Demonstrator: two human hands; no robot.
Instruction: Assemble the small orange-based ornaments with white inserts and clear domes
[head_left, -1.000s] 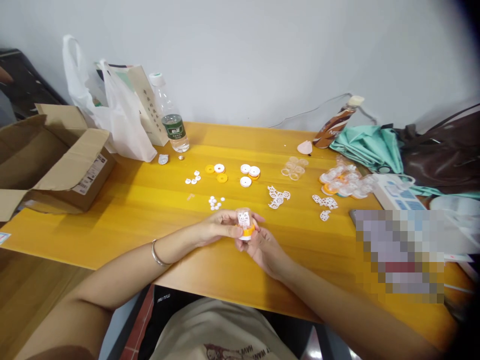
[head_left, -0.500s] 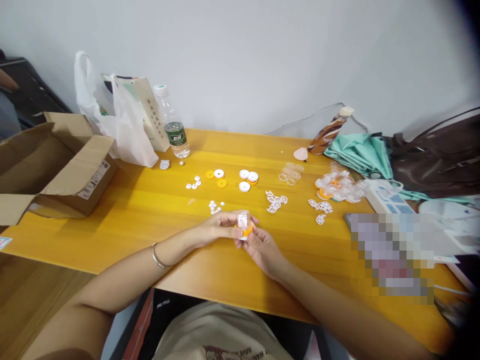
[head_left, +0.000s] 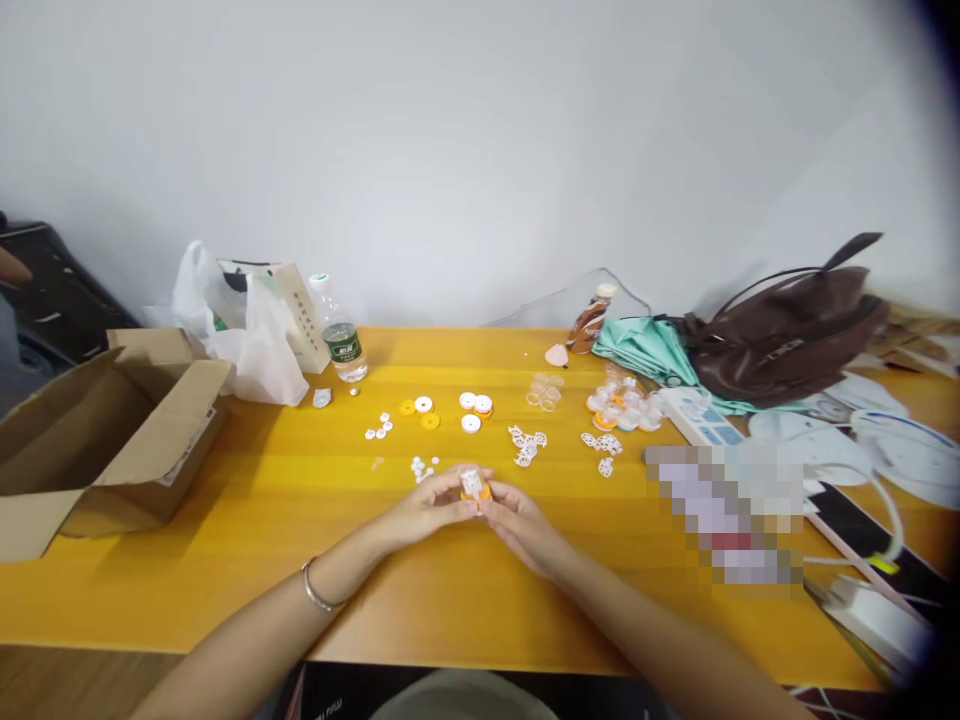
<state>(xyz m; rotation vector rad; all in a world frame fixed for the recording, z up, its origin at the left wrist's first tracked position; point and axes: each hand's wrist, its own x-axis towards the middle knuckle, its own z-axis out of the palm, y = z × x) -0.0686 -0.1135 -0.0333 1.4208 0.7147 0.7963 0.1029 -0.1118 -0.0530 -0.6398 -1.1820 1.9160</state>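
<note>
— What sits at the middle of it all?

— A small plastic piece [head_left: 474,487], clear and white on top with an orange base, held just above the yellow table [head_left: 247,520] near its front edge. Its finer detail is too small to make out.

— Who has hold of it?

— Both. The left hand [head_left: 429,508] is closed on it from the left, thumb and fingertips pinching the upper part. The right hand [head_left: 517,520] meets it from the right, fingers curled onto the orange base. The two hands touch each other around the piece. A thin bracelet [head_left: 315,590] circles the left wrist.

— And close by?

— Just behind the hands, a cluster of tiny white discs [head_left: 422,466]. To the right of that, white lattice-like cut pieces [head_left: 526,445], and another small group [head_left: 604,445] further right.

— Farther back?

— A row of orange rings and white caps [head_left: 442,410], a few clear rings [head_left: 545,390], then a heap of clear-and-orange finished pieces [head_left: 626,405] beside a teal cloth [head_left: 645,345].

— The edges of the table?

— On the left, an open cardboard box [head_left: 97,440], a white plastic bag [head_left: 240,340] and a water bottle [head_left: 337,330] standing upright. At the back a brown drink bottle [head_left: 589,320] leans; on the right lies a brown bag [head_left: 787,325], with a white power strip [head_left: 701,420] in front of it.
</note>
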